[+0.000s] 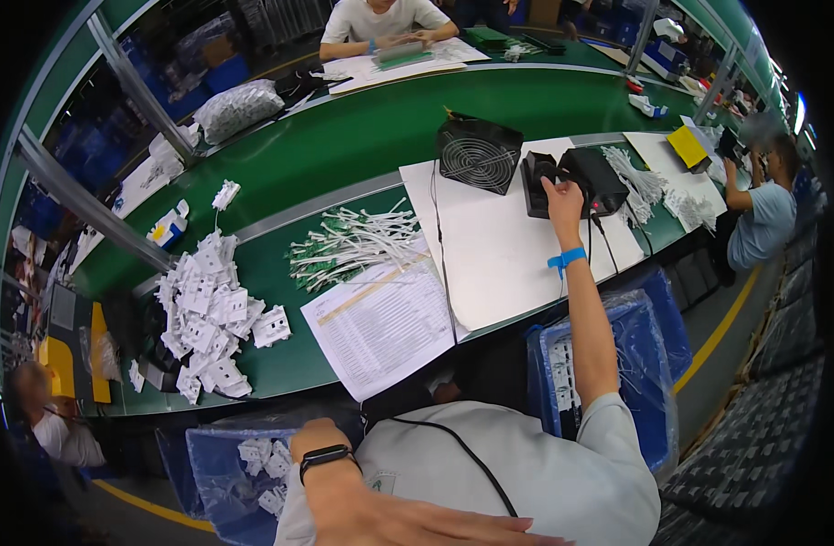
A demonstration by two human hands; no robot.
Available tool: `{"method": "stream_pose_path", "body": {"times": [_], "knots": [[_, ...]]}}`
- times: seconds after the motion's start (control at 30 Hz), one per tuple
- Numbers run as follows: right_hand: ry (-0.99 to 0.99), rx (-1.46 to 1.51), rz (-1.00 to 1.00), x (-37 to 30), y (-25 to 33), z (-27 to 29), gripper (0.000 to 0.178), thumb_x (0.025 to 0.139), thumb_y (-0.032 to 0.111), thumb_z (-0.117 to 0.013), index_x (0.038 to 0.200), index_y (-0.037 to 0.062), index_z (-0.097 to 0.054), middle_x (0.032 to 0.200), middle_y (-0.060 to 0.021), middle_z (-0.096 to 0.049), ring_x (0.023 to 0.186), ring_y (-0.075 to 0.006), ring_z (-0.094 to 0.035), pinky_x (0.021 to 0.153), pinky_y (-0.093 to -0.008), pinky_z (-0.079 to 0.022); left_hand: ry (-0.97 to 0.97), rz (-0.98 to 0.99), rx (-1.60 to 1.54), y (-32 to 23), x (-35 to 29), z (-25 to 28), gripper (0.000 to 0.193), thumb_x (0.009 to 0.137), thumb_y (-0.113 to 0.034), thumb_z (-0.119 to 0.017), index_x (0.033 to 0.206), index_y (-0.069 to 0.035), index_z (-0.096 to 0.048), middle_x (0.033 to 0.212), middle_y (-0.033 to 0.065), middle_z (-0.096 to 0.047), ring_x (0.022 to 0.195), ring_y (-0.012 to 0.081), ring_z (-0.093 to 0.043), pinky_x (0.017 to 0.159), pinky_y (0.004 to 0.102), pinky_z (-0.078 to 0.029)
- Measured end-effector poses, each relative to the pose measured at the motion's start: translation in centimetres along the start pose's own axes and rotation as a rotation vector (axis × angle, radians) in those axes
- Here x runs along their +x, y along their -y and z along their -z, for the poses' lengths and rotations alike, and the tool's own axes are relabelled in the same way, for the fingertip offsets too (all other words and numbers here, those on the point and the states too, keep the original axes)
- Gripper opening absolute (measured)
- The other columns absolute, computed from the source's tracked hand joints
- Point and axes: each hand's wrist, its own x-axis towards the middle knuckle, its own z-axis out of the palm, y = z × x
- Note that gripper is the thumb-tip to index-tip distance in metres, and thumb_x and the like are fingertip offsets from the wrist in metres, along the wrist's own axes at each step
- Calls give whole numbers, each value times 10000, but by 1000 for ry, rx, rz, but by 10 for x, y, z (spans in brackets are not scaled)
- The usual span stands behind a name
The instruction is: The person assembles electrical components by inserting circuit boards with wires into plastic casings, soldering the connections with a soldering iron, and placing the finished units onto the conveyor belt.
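My right hand (561,198), with a blue band on the wrist, reaches far across the bench. Its fingers curl over the edge of a black box-shaped device (591,177) standing on a white sheet (508,246). A black fan with a wire grille (477,153) stands just left of it. My left hand (315,439), with a black wristband behind it, hangs low at the rim of a blue bin (218,473) lined with clear plastic and holding white plastic parts. Its fingers point down out of sight.
A heap of white plastic parts (207,314), a bundle of white cables on green boards (353,244) and a printed form (380,323) lie on the green bench. A second blue bin (649,346) stands at my right. Other people work at neighbouring places.
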Motion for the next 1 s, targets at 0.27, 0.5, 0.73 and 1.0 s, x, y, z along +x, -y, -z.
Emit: {"method": "stream_pose_path", "body": {"times": [0.27,0.5,0.73,1.0], "knots": [[127,214,-101,-81,59,20,388,951,129,-688,1294,-42,-624,743,-34,-590,660,-109,-536,631,-282,-457,9,215,8,-39,15,27,665,1004,-279,-233,1196,269,-556,1308,469,-518,1300,578,-489,1102,614,-385],[295,283,-21,-143,155,30,289,984,51,-627,1269,4,-642,718,38,-479,591,-24,-414,521,-230,-313,74,121,844,-93,26,47,873,1062,-465,-50,885,106,-687,1069,312,-722,1079,410,-708,1032,567,-460],[528,407,211,-181,250,-8,213,961,33,-643,1168,30,-694,735,30,-550,621,-35,-448,541,-226,-348,-425,257,951,-128,-21,37,485,1075,-365,-346,820,-49,-612,935,147,-765,923,399,-738,889,534,-526],[914,502,474,-236,328,-50,193,901,49,-681,1092,40,-712,810,-63,-623,555,-139,-470,514,-280,-377,-550,300,-137,-118,-25,30,787,973,-646,-529,1164,108,-655,1062,270,-697,940,457,-687,939,631,-461]]}}
